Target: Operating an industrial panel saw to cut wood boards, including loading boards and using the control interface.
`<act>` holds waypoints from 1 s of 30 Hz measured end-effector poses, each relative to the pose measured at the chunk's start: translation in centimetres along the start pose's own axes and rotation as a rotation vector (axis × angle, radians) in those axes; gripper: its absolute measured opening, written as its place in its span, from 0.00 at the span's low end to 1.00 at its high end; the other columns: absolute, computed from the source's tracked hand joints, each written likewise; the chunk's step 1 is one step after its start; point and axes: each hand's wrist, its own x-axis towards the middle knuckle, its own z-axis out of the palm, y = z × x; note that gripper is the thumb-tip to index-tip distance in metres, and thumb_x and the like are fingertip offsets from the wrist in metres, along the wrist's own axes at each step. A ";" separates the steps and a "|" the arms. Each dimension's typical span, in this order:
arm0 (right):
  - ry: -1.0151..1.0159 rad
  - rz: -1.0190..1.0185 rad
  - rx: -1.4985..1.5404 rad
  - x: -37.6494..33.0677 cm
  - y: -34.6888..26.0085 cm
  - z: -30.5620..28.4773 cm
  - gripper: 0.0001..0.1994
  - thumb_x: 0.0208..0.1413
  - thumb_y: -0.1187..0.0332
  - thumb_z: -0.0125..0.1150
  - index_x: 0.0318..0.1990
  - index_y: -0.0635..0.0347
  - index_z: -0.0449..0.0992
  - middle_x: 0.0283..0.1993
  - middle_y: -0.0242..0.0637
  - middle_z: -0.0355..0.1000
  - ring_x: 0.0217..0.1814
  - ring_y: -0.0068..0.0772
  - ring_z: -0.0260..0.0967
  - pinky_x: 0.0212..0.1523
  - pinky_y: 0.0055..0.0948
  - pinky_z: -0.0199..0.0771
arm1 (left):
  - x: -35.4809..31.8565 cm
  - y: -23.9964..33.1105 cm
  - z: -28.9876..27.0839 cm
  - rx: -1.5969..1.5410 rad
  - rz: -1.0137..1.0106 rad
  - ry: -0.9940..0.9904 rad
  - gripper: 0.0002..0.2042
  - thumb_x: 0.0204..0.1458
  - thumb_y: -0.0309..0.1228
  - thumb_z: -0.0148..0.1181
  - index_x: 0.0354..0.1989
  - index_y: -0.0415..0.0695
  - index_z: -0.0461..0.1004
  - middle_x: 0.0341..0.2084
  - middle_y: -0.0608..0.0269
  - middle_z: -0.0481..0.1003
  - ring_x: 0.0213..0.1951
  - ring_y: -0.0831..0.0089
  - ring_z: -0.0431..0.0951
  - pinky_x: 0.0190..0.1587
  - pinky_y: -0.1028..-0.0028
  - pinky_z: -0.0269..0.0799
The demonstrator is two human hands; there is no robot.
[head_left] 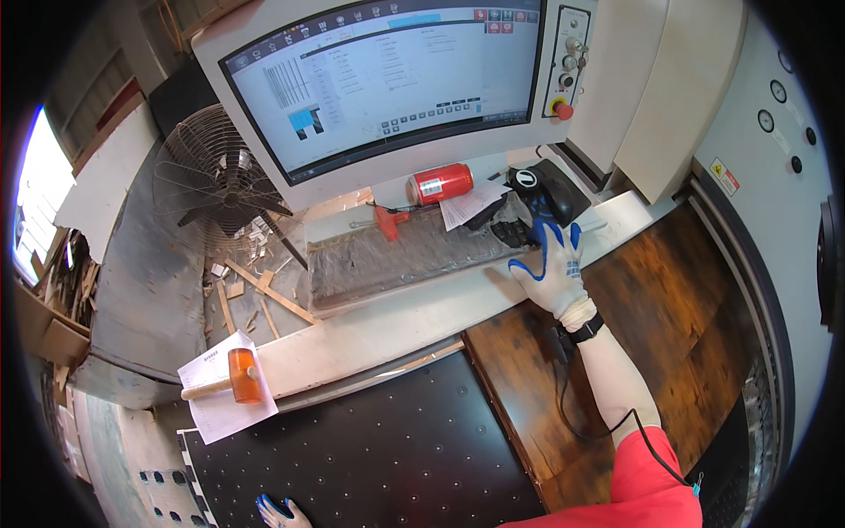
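Observation:
My right hand (pixel 550 271), in a white glove with blue fingertips, reaches forward with its fingers spread and holds nothing. Its fingertips are at the right end of a plastic-wrapped keyboard-like slab (pixel 387 264), beside a crumpled dark-and-clear plastic bundle (pixel 513 224). Just beyond them sits a black rounded device (pixel 563 195); whether I touch it I cannot tell. At the lower edge my left hand (pixel 283 513), gloved alike, rests over a black dotted tabletop (pixel 378 440) with fingers apart. Only part of that hand shows.
A large monitor (pixel 387 88) with a red stop button (pixel 562 110) stands ahead. On the ledge are a red can (pixel 440 184) and a red-handled tool (pixel 390 223). An orange-headed mallet (pixel 245 376) lies on paper at left. A fan (pixel 231 189) stands behind; a wood-grain panel (pixel 673 290) lies right.

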 end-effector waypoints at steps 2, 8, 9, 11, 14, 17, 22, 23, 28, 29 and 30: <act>0.150 -0.012 0.011 0.7 1.7 0.9 0.41 0.48 0.48 0.68 0.63 0.68 0.65 0.60 0.55 0.67 0.66 0.59 0.59 0.72 0.60 0.41 | 0.0 0.0 0.0 -0.024 -0.003 -0.007 0.32 0.59 0.49 0.57 0.66 0.39 0.65 0.66 0.39 0.62 0.67 0.44 0.61 0.68 0.50 0.56; 0.152 0.271 -0.102 7.4 8.2 0.8 0.30 0.53 0.54 0.62 0.62 0.56 0.70 0.62 0.51 0.67 0.64 0.54 0.62 0.67 0.52 0.56 | 0.0 -0.4 0.3 -0.018 -0.002 -0.021 0.33 0.59 0.50 0.56 0.66 0.40 0.64 0.67 0.40 0.62 0.67 0.45 0.61 0.69 0.50 0.55; 0.057 0.312 -0.111 8.2 8.7 1.2 0.29 0.53 0.55 0.63 0.63 0.51 0.70 0.63 0.49 0.67 0.65 0.53 0.62 0.68 0.51 0.57 | 0.0 -0.6 0.3 -0.017 -0.009 -0.012 0.33 0.59 0.50 0.56 0.66 0.40 0.64 0.67 0.40 0.62 0.67 0.45 0.61 0.69 0.50 0.55; -0.039 0.348 -0.117 8.9 9.3 2.1 0.29 0.52 0.56 0.63 0.63 0.47 0.71 0.64 0.47 0.66 0.66 0.52 0.62 0.68 0.50 0.58 | -0.2 -0.8 0.3 0.001 0.000 -0.020 0.33 0.59 0.50 0.56 0.67 0.40 0.63 0.67 0.41 0.61 0.67 0.45 0.61 0.69 0.50 0.55; -0.130 0.390 -0.044 8.7 9.9 3.6 0.29 0.51 0.57 0.64 0.64 0.45 0.71 0.66 0.46 0.64 0.68 0.52 0.62 0.68 0.48 0.60 | -0.3 -0.6 0.1 -0.012 0.000 -0.011 0.32 0.59 0.48 0.57 0.66 0.39 0.64 0.66 0.41 0.62 0.67 0.44 0.61 0.68 0.50 0.55; -0.002 0.360 -0.128 8.2 9.9 4.5 0.29 0.52 0.57 0.64 0.64 0.46 0.71 0.68 0.46 0.63 0.69 0.52 0.61 0.68 0.47 0.60 | -0.2 -0.3 0.1 -0.029 0.020 0.013 0.31 0.59 0.47 0.58 0.66 0.39 0.64 0.66 0.41 0.62 0.66 0.44 0.61 0.68 0.50 0.55; -0.002 0.339 -0.065 8.5 10.4 4.3 0.27 0.51 0.60 0.64 0.61 0.48 0.75 0.68 0.45 0.65 0.69 0.50 0.63 0.68 0.46 0.62 | 0.0 0.4 -0.4 -0.026 0.015 -0.014 0.31 0.58 0.46 0.59 0.65 0.39 0.64 0.65 0.40 0.63 0.66 0.44 0.62 0.68 0.51 0.56; 0.003 0.339 -0.033 8.5 10.1 4.4 0.26 0.51 0.60 0.65 0.60 0.48 0.75 0.67 0.45 0.67 0.68 0.49 0.64 0.67 0.46 0.63 | 0.0 0.3 -0.4 -0.018 0.012 -0.011 0.31 0.58 0.46 0.59 0.65 0.39 0.64 0.66 0.40 0.62 0.66 0.44 0.62 0.68 0.51 0.57; 0.006 0.308 -0.037 8.4 9.6 4.0 0.24 0.51 0.60 0.65 0.57 0.49 0.77 0.64 0.43 0.70 0.64 0.50 0.68 0.64 0.44 0.68 | -0.1 -0.2 -0.1 -0.011 0.025 0.003 0.31 0.58 0.46 0.59 0.65 0.38 0.64 0.65 0.39 0.63 0.66 0.43 0.62 0.68 0.51 0.57; 0.025 0.302 -0.038 8.3 9.6 4.0 0.23 0.50 0.60 0.65 0.56 0.49 0.78 0.63 0.43 0.70 0.62 0.50 0.69 0.63 0.43 0.69 | -0.1 -0.1 0.0 -0.016 0.038 0.009 0.31 0.58 0.46 0.59 0.65 0.38 0.65 0.65 0.39 0.63 0.66 0.43 0.62 0.68 0.51 0.57; 0.023 0.301 -0.039 8.2 9.6 4.0 0.23 0.50 0.60 0.65 0.56 0.49 0.78 0.63 0.43 0.70 0.62 0.50 0.69 0.63 0.43 0.69 | -0.1 0.0 0.0 -0.017 0.037 0.007 0.31 0.58 0.46 0.59 0.65 0.38 0.65 0.65 0.39 0.63 0.66 0.43 0.62 0.68 0.51 0.57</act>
